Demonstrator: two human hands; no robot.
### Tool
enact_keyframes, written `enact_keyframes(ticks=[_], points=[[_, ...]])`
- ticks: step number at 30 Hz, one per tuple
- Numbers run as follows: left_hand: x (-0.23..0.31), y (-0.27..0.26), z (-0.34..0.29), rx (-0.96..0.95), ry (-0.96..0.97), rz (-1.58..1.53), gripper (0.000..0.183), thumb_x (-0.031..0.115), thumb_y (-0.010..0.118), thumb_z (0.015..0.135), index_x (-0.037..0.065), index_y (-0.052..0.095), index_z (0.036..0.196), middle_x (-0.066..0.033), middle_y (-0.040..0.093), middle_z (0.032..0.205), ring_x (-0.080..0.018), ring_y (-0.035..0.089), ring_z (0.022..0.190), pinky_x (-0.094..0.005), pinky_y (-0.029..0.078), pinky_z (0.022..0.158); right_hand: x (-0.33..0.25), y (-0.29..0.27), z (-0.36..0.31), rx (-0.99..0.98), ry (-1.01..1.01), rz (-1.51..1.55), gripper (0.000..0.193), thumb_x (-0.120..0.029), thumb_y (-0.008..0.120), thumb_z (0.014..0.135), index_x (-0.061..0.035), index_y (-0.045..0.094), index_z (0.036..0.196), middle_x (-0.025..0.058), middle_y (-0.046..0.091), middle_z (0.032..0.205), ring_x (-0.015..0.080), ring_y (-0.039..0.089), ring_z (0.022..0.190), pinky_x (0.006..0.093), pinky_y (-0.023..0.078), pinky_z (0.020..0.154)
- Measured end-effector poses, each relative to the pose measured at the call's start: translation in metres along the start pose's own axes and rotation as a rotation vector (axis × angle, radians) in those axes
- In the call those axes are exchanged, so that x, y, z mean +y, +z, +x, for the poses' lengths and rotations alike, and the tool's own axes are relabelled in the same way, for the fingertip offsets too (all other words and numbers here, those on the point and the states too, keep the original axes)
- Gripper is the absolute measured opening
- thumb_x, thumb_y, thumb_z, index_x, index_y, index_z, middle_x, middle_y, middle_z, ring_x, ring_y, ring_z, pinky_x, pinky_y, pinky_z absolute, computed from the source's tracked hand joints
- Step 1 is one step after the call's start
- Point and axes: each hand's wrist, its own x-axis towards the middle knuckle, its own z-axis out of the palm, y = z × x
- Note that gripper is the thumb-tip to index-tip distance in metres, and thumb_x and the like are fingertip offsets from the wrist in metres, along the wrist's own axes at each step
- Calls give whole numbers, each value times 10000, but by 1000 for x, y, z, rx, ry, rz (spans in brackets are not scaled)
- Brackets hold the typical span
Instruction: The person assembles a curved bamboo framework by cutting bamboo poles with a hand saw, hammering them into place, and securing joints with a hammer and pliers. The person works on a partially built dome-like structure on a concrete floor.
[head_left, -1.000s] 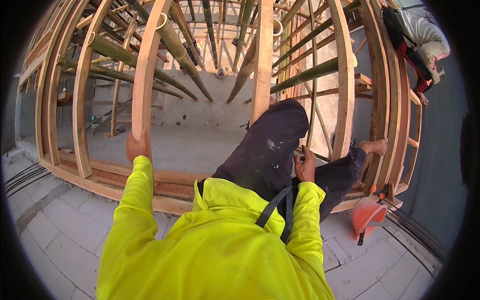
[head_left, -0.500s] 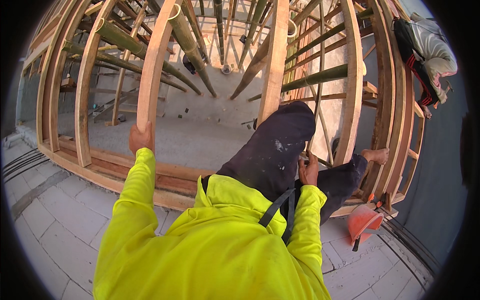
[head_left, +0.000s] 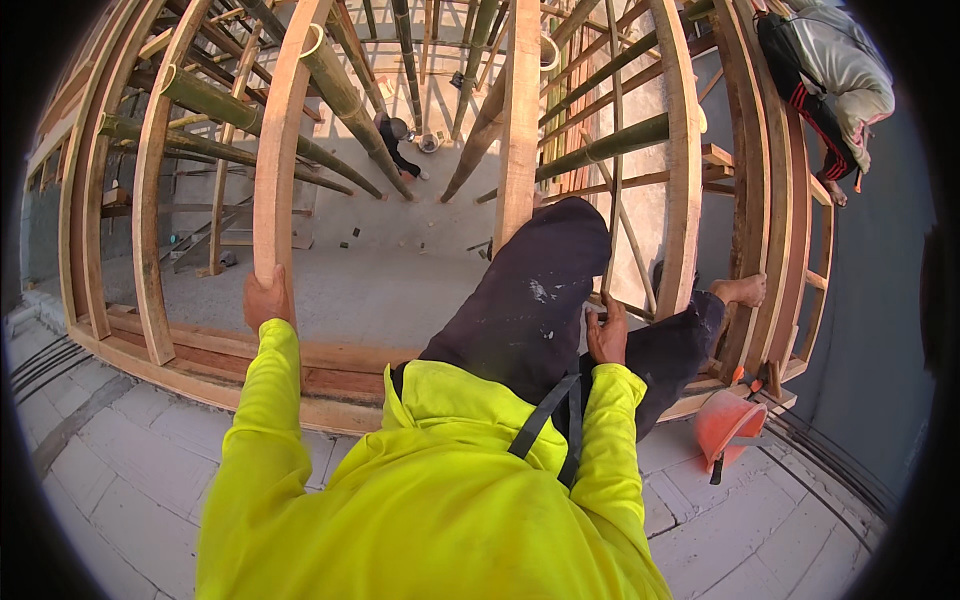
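Note:
My left hand (head_left: 268, 297) is wrapped round the near end of a pale wooden beam (head_left: 281, 165), which runs away from me above the gap in the floor frame. Beside my right thigh, my right hand (head_left: 606, 335) has its fingers curled. A small dark thing shows at those fingers, too hidden to name. The lower end of a thin wooden strip (head_left: 614, 190) comes down to the fingertips, but I cannot tell whether they grip it. Another wooden beam (head_left: 520, 120) reaches my raised knee (head_left: 575, 225).
Below, green bamboo poles (head_left: 350, 100) slant down to a concrete floor (head_left: 390, 265), where a person (head_left: 398, 145) crouches by a bucket (head_left: 429, 143). At right another person (head_left: 845, 80) sits on the framing. An orange hard hat (head_left: 727, 428) lies on the pale block surface (head_left: 735, 520); black cables (head_left: 820, 490) run past.
The view has shifted slightly, so the beams appear further left and higher. The crouching person below shows more fully. Both hands keep their places.

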Motion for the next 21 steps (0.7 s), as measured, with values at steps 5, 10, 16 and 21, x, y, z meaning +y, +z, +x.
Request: enact_keyframes(ticks=[5,10,16,21], points=[[5,-3,-2,-47,15,-62,612,551,648,897,1,633,1164,-247,693,1074,-435,667,1012,-486,514,839,1,-2,5,15,65,54,497,-125,651,895,-6,539,1364,230,569,1231,358,655,936,430,523,853],[2,2,3,-41,27,25,696,597,606,901,-11,608,1240,-256,698,1115,-439,672,1034,-483,513,894,5,-6,3,59,49,90,482,-115,660,902,27,542,1347,233,572,1250,356,653,969,396,530,862],[-16,12,11,-64,12,28,700,613,598,894,-17,622,1199,-238,704,1121,-441,673,1024,-491,513,891,5,-4,2,91,53,162,485,-143,653,895,1,544,1344,231,552,1258,440,585,1111,472,481,954],[-18,15,12,19,44,31,712,624,590,892,-12,627,1210,-234,702,1136,-428,669,1048,-488,497,932,6,-5,-1,88,53,127,471,-158,643,900,-22,546,1340,230,545,1262,457,572,1117,500,474,945]])
